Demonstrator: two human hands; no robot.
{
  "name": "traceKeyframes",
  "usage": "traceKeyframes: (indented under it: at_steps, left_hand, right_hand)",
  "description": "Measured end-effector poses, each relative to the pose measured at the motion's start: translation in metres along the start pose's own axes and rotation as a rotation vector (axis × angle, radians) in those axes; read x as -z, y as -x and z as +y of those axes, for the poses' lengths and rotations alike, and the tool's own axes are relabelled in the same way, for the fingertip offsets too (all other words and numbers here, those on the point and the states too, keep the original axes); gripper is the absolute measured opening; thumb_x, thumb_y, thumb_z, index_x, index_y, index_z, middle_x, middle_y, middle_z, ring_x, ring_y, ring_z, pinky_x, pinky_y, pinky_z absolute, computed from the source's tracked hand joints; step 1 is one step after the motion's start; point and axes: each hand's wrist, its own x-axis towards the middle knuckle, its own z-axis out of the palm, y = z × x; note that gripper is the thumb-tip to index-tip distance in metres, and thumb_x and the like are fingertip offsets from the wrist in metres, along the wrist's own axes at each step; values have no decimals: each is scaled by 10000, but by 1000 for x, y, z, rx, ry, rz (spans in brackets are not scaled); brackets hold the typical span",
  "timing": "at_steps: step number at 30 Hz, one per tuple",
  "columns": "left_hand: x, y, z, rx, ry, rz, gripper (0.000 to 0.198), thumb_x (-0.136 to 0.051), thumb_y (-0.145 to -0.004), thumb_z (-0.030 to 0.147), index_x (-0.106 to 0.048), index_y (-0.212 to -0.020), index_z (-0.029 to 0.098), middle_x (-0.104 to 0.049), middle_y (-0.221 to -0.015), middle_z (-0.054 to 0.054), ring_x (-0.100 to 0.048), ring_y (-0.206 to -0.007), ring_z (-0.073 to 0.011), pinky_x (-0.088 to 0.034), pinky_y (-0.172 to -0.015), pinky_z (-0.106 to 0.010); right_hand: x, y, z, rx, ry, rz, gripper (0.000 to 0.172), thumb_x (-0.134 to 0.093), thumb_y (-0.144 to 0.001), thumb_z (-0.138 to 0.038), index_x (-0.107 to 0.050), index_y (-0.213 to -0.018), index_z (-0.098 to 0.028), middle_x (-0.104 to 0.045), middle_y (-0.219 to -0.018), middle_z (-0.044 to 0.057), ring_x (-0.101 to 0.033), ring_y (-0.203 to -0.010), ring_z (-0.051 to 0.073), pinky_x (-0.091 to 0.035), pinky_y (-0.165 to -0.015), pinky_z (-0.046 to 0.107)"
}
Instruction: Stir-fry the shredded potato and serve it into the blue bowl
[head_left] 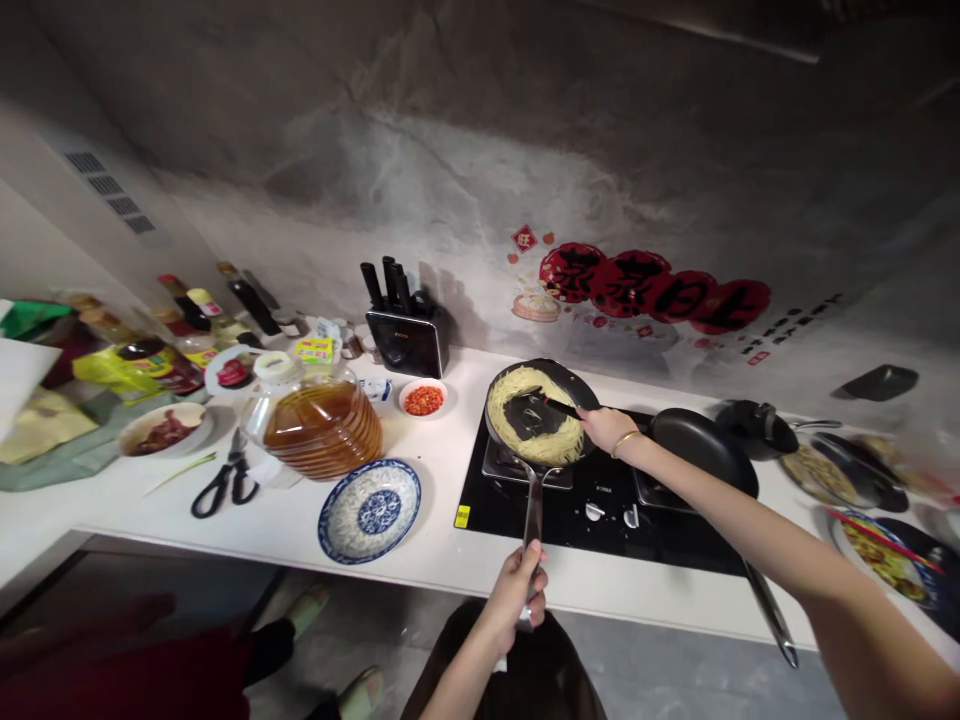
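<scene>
My left hand (516, 592) is wrapped around the long metal handle of a frying pan (582, 393) on the left burner. The pan is tilted, its far side raised. Pale yellow shreds (504, 402), perhaps potato, form a ring around the dark middle of the pan. My right hand (609, 428) reaches in from the right, closed on the black handle of a spatula (561, 406). The spatula's dark head is over the middle of the pan and is hard to tell from the pan's surface.
A second black pan (705, 450) sits on the right burner, its handle past the counter edge. Left of the stove are a blue-and-white plate (370, 512), chopped red pepper (424, 400), an oil jug (322, 425), scissors (225, 480) and a knife block (409, 340). Another person's feet (361, 692) show below.
</scene>
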Motion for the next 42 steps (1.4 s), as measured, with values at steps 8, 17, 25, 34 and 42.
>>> traceKeyframes:
  at_steps: [8, 17, 25, 34, 42]
  left_hand:
    - [-1, 1, -2, 2, 52, -40, 520, -591, -675, 688, -462, -839, 212, -418, -518, 101, -311, -313, -41, -220, -323, -193]
    - [1, -12, 17, 139, 83, -129, 386, -672, -684, 511, -459, -738, 194, -444, -510, 82, -431, -374, -63, -321, -379, -198]
    - [-6, -12, 15, 73, 159, -145, 415, -672, -694, 535, -434, -749, 199, -402, -509, 106, -288, -335, -15, -164, -353, -167]
    - [-2, -14, 12, 33, 135, -158, 340, -635, -765, 468, -429, -751, 197, -396, -527, 96, -298, -349, -18, -169, -363, -176]
    - [-3, -14, 11, 11, 124, -147, 387, -656, -725, 509, -430, -751, 196, -409, -523, 97, -308, -345, -21, -163, -358, -180]
  right_hand:
    - [13, 86, 85, 158, -34, -109, 402, -401, -910, -344, -607, -1239, -239, -686, -1112, 92, -643, -1001, 237, -473, -849, 322]
    - [-7, 10, 8, -11, 54, -9, 464, -330, -942, -355, -446, -1378, -246, -684, -1086, 126, -646, -981, 243, -476, -792, 331]
    - [24, 75, 53, 155, 48, -181, 431, -407, -907, -342, -577, -1277, -202, -652, -1182, 99, -619, -1035, 243, -449, -883, 318]
    - [-6, 19, -19, -43, 29, -20, 471, -339, -931, -352, -507, -1332, -170, -637, -1178, 160, -606, -1038, 259, -446, -859, 341]
    - [25, 59, 77, -50, -172, -144, 403, -403, -907, -375, -642, -1156, -168, -714, -877, 57, -645, -740, 161, -466, -681, 231]
